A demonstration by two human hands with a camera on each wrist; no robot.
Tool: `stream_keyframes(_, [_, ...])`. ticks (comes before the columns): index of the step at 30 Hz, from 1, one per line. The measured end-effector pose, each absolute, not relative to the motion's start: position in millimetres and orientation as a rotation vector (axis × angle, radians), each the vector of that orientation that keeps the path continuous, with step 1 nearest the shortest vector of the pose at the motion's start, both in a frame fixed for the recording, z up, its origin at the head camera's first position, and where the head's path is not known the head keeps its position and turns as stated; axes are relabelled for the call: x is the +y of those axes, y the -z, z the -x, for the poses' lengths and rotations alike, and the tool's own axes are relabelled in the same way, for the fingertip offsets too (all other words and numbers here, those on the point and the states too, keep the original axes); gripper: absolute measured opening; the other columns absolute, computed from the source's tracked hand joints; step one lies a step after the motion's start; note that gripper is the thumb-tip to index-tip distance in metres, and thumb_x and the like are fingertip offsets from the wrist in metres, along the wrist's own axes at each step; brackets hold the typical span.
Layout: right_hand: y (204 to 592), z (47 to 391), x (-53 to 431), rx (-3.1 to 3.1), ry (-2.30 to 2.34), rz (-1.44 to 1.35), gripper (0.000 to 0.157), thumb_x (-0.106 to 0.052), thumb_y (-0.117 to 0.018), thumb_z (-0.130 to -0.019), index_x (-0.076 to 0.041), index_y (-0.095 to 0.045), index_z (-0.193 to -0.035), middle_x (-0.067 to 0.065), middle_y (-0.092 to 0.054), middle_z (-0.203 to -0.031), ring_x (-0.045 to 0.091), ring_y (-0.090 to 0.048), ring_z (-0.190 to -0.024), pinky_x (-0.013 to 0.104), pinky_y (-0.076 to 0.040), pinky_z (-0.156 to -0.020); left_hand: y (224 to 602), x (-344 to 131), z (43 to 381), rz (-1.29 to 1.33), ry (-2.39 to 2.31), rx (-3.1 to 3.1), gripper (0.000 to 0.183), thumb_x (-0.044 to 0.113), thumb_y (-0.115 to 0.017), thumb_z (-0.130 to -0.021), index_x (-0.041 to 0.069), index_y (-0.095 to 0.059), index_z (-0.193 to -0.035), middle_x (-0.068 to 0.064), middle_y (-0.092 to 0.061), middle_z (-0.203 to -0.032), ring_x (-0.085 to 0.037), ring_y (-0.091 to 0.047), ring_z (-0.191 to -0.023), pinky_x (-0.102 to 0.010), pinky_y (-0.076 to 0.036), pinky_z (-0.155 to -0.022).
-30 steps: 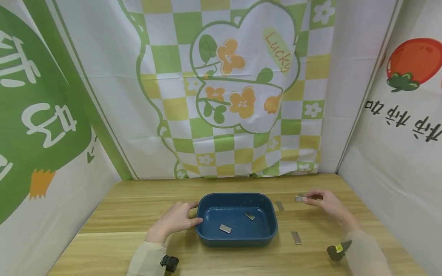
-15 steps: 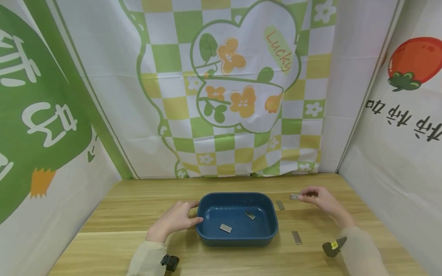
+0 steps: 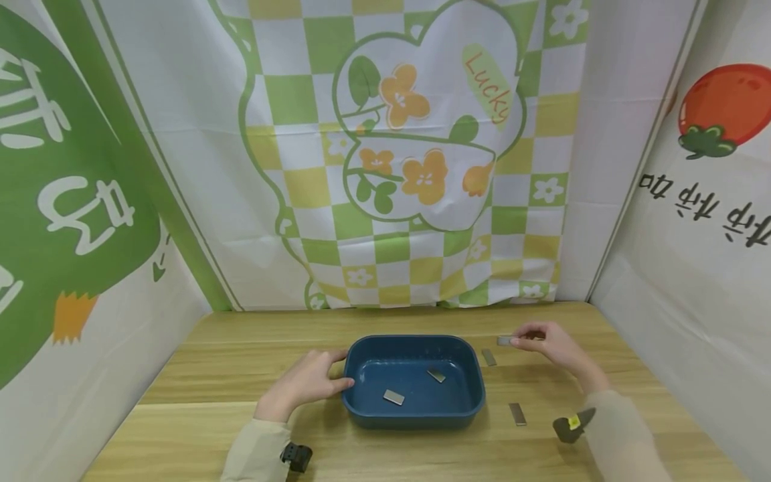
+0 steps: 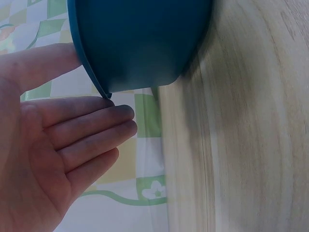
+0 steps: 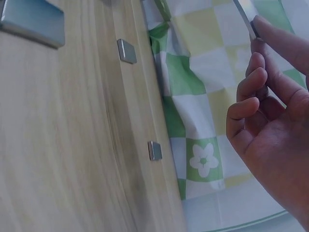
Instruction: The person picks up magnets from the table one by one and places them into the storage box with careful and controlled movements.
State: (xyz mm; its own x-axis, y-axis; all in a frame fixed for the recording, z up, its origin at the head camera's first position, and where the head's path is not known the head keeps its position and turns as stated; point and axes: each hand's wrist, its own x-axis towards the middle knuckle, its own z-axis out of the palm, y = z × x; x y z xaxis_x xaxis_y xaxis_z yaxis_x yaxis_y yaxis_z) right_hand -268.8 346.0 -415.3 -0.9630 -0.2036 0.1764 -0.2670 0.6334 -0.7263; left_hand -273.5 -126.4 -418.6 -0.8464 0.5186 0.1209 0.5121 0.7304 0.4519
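A small flat silver metal block (image 3: 504,341) is pinched between the thumb and index finger of my right hand (image 3: 557,345), above the table right of the blue basin. My left hand (image 3: 304,385) touches the left end of the blue basin (image 3: 413,423); in the left wrist view its thumb (image 4: 48,63) reaches over the rim and the other fingers lie fairly straight. Two like blocks, one on the left (image 3: 394,397) and one on the right (image 3: 436,375), lie inside the basin.
Silver blocks lie on the wooden table (image 3: 241,368): one near the basin's right side (image 3: 488,357), one nearer the front (image 3: 517,414), and another block (image 5: 154,151) in the right wrist view. A checkered cloth (image 3: 391,251) hangs behind the table.
My right hand has moved left toward the basin with the pinched block. My left hand and the basin have stayed in place.
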Motion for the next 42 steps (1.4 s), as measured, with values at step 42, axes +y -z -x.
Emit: stream_keyframes(42, [408, 298, 302, -2.763, -1.238, -0.644, 0.017, -0.026, -0.070, -0.085, -0.011, -0.072, -0.092, 0.002, -0.068, -0.092, 0.009, -0.059, -0.084, 0.023, -0.048, -0.074, 419, -126, 273, -0.850, -0.745, 2.912, 0.057, 0.033, -0.071, -0.084, 0.000, -0.057, -0.128, -0.016, -0.062, -0.126, -0.035, -0.059, -0.114, -0.052, -0.048, -0.095])
